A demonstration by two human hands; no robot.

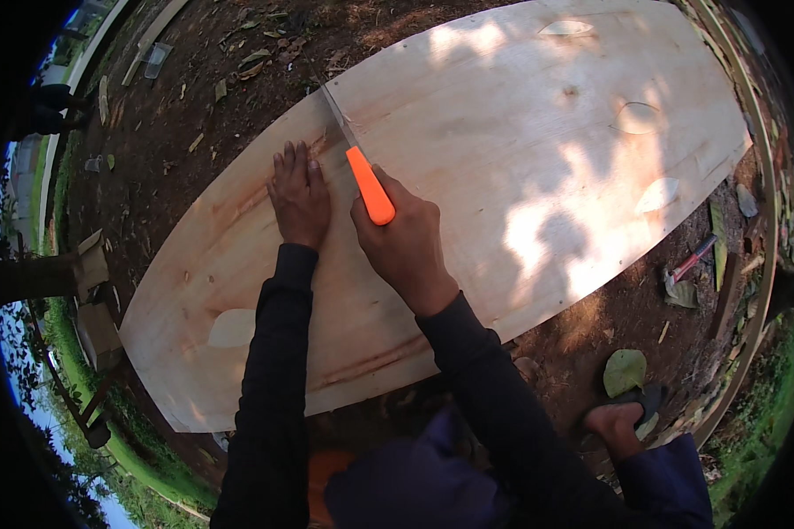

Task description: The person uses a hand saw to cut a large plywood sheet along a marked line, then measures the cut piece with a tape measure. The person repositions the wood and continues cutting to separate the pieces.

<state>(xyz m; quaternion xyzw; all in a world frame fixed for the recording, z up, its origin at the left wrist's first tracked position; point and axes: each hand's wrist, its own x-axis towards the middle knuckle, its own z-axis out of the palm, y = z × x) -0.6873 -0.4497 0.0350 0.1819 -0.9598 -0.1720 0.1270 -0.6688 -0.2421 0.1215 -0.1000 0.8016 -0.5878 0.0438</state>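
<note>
A handsaw with an orange handle (370,187) and a thin metal blade (338,113) meets the far edge of a large pale plywood sheet (450,229). My right hand (406,242) is wrapped round the handle. The blade points away from me and reaches over the sheet's edge; how deep it sits in the wood I cannot tell. To the left of the saw, my left hand (302,194) lies flat on the plywood, fingers stretched toward the far edge and apart from the blade.
Bare soil with dry leaves surrounds the sheet. A tool with a red handle (699,254) lies on the ground at the right. Close to the sheet's near edge are a green leaf (625,372) and a sandalled foot (616,421). A tree trunk (40,279) stands far left.
</note>
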